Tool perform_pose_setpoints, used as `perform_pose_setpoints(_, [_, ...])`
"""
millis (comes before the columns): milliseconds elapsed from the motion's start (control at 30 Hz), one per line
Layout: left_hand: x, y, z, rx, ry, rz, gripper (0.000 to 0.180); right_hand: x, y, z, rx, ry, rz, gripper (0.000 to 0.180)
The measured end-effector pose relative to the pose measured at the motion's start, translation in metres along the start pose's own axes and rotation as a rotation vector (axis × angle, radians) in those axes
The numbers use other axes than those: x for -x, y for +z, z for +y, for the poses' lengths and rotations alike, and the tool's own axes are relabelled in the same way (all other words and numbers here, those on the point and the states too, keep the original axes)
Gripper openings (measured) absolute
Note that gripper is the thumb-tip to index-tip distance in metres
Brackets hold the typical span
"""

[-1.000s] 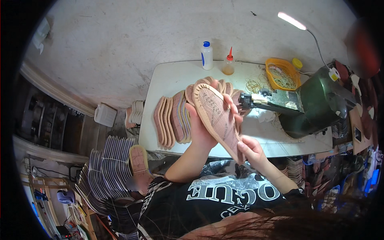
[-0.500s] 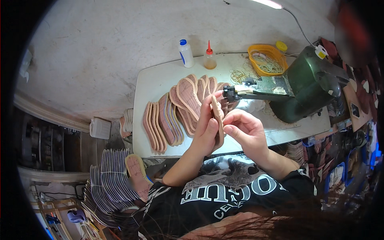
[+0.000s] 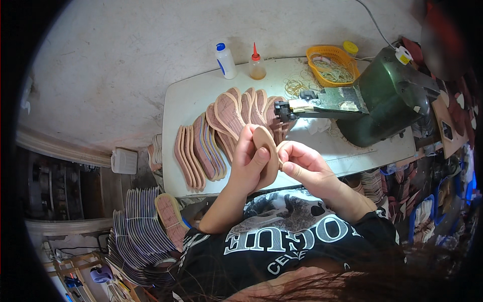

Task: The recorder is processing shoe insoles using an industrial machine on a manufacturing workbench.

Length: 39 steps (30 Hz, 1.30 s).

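Observation:
A tan-edged insole [image 3: 269, 166] stands tilted in front of my chest, above the near edge of the table. My left hand [image 3: 245, 163] is wrapped round it from the left, with the thumb lying across its face. At the insole's right edge, my right hand [image 3: 309, 168] pinches with thumb and forefinger; the exact spot gripped is partly hidden. Just beyond my hands is the narrow arm of a green sewing machine [image 3: 385, 98]. Several brown insoles [image 3: 229, 118] with tan rims lie overlapping on the table to the left.
A white bottle [image 3: 227, 63] and a red-tipped glue bottle [image 3: 257, 68] stand at the back of the table [image 3: 188, 95]. Farther right is a yellow basket [image 3: 329, 78] of thin bands. Bundled insoles [image 3: 138, 226] are stacked at lower left.
The insole has turned so more of its broad face shows. Both hands stay on it, slightly shifted, and the view has tilted a little.

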<state>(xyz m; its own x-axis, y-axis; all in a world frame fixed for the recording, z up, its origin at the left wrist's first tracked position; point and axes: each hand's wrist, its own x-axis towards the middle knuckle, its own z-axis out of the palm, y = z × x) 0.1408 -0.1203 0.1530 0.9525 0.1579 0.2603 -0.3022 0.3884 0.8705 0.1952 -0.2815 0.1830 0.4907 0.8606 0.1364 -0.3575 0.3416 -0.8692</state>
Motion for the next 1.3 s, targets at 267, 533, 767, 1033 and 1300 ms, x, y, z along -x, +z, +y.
perform_pose_setpoints(267, [-0.003, 0.007, 0.000, 0.011, -0.057, 0.029, 0.047, -0.008, -0.003, -0.005, -0.237, 0.038, 0.141, 0.020])
perform_pose_setpoints(533, [-0.002, 0.004, 0.003, 0.057, -0.129, 0.087, 0.043, -0.002, 0.001, 0.003, -0.021, -0.167, 0.172, 0.017])
perform_pose_setpoints(767, [-0.001, 0.011, 0.013, 0.041, -0.087, 0.071, 0.042, -0.007, -0.004, 0.005, -0.110, -0.095, 0.167, 0.027])
perform_pose_setpoints(1033, [-0.002, 0.010, 0.004, -0.016, -0.160, 0.132, 0.042, -0.008, -0.007, -0.001, -0.432, -0.034, 0.086, 0.023])
perform_pose_setpoints(1300, [-0.009, 0.012, 0.009, 0.059, -0.230, 0.158, 0.042, -0.012, -0.004, 0.022, -0.214, -0.130, 0.190, 0.037])
